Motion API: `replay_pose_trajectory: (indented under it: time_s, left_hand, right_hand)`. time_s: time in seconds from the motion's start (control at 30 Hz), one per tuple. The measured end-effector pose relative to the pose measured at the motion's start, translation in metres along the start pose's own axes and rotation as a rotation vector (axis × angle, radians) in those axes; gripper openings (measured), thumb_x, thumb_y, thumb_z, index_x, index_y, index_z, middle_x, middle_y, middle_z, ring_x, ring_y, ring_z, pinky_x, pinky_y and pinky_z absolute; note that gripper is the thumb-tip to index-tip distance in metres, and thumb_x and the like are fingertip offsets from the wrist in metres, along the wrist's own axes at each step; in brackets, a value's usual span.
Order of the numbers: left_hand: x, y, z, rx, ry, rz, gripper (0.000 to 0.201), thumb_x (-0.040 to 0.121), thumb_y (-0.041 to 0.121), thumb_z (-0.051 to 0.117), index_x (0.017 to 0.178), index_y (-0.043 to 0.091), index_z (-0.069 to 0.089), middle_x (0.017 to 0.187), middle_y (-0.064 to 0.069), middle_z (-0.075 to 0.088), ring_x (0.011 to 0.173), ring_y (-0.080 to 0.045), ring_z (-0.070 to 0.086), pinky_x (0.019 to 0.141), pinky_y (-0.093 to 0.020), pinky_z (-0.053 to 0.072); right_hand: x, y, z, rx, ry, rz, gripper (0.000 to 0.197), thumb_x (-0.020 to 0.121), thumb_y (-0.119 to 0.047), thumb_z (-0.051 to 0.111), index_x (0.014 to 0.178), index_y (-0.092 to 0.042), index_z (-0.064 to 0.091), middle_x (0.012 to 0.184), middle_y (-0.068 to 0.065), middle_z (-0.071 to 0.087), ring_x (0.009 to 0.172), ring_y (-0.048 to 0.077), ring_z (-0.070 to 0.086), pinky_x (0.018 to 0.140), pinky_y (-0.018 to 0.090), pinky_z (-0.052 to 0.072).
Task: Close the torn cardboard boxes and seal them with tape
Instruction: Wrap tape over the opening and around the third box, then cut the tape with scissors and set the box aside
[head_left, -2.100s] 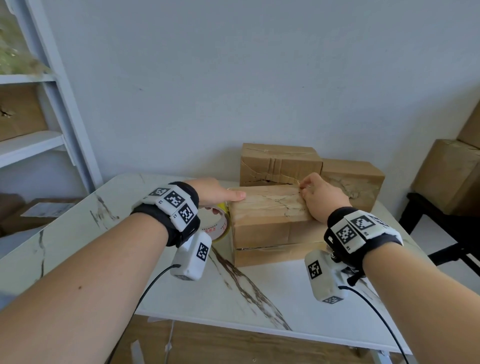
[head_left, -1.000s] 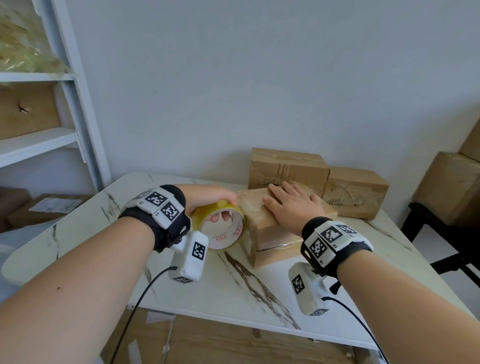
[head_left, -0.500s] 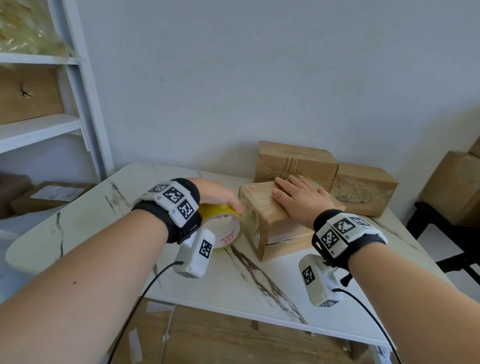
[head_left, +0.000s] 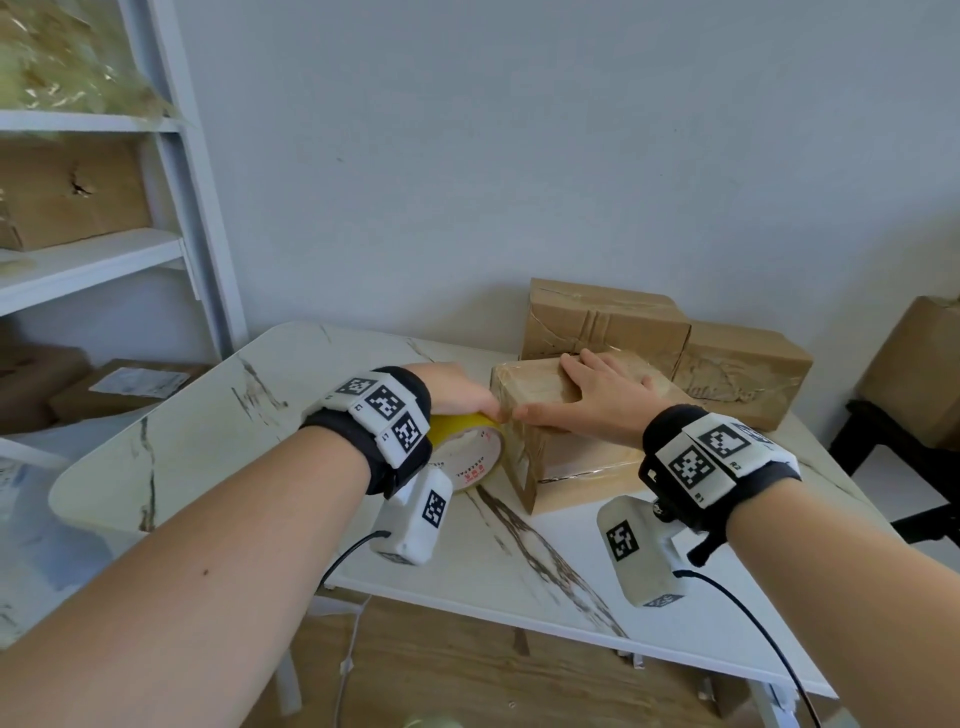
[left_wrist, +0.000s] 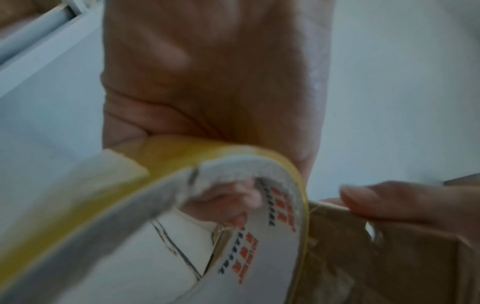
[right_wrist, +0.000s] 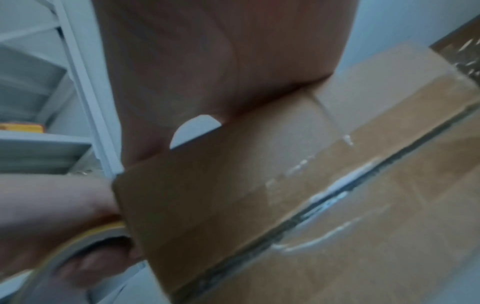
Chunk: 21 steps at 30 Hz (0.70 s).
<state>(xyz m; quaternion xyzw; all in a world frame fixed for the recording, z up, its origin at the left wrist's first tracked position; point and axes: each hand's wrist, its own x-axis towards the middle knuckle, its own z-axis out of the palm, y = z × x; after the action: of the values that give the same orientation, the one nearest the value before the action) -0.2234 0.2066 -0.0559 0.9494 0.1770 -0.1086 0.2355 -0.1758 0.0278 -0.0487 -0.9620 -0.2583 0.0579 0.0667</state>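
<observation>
Tape, on a yellow-edged tape roll (head_left: 470, 451) with a white printed core, sits at the left end of the near cardboard box (head_left: 561, 457), which lies on the marble-patterned table (head_left: 218, 415) in front of two other taped boxes at the far edge. Left of the table a pale shelf unit (head_left: 171, 171) holds another brown carton. The left hand (head_left: 457, 392) grips the roll, fingers curled through its core as the left wrist view shows, holding it just against the box's left end. Moving right, the right hand (head_left: 602, 397) lies flat with fingers straight on the box's top, thumb near the left edge, pressing it down. The box looks light and fairly stiff, though its corrugated walls are creased and a dark seam runs along its near side; it would likely slide on the smooth tabletop unless pinned from above. Its shiny, wrinkled film of older tape may be slippery, so a flat palm suits better than a pinch. The roll is rigid and light, best held through the core so it can turn freely. Further right stands a dark stand with more cartons (head_left: 919, 374).
</observation>
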Motion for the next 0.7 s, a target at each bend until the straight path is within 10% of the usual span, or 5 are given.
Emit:
replay_pose_trajectory:
  time_s: [0.23,0.43,0.57,0.7]
  left_hand:
    - [0.000,-0.005,0.002,-0.119,-0.046,0.051,0.046,0.076,0.058,0.064,0.070,0.012,0.064,0.060,-0.002,0.066,0.049,-0.014,0.059,0.061,-0.024,0.050]
    - [-0.013,-0.002,0.001,-0.032,0.049,0.097,0.050,0.078,0.059,0.060,0.083,0.010,0.066,0.078,-0.002,0.068,0.076,-0.019,0.064,0.078,-0.033,0.050]
    - [-0.029,0.014,-0.013,-0.047,0.316,0.168,0.033,0.081,0.045,0.065,0.092,0.014,0.064,0.088,-0.001,0.061,0.084,-0.021,0.057,0.075,-0.030,0.043]
    - [-0.043,0.051,-0.011,-0.032,0.496,0.305,0.022,0.084,0.032,0.060,0.102,0.020,0.059,0.105,0.003,0.056,0.091,-0.016,0.051,0.078,-0.028,0.041]
  right_hand:
    - [0.003,0.002,-0.007,0.059,-0.032,-0.025,0.096,0.076,-0.067,0.056,0.152,-0.025,0.014,0.160,-0.004,0.004,0.147,0.017,-0.001,0.116,0.054,0.001]
    - [-0.004,0.004,-0.012,0.076,-0.026,-0.066,0.086,0.080,-0.066,0.053,0.149,-0.025,0.024,0.157,-0.003,0.020,0.145,0.018,0.015,0.116,0.047,0.013]
    - [-0.016,0.015,-0.026,0.209,-0.003,-0.172,0.036,0.085,-0.049,0.060,0.105,-0.020,0.062,0.097,-0.005,0.058,0.094,0.018,0.054,0.078,0.027,0.039]
    - [-0.037,0.029,-0.042,0.339,0.144,-0.034,0.035,0.090,-0.027,0.058,0.124,-0.024,0.062,0.127,-0.001,0.060,0.115,0.018,0.056,0.089,0.023,0.039]
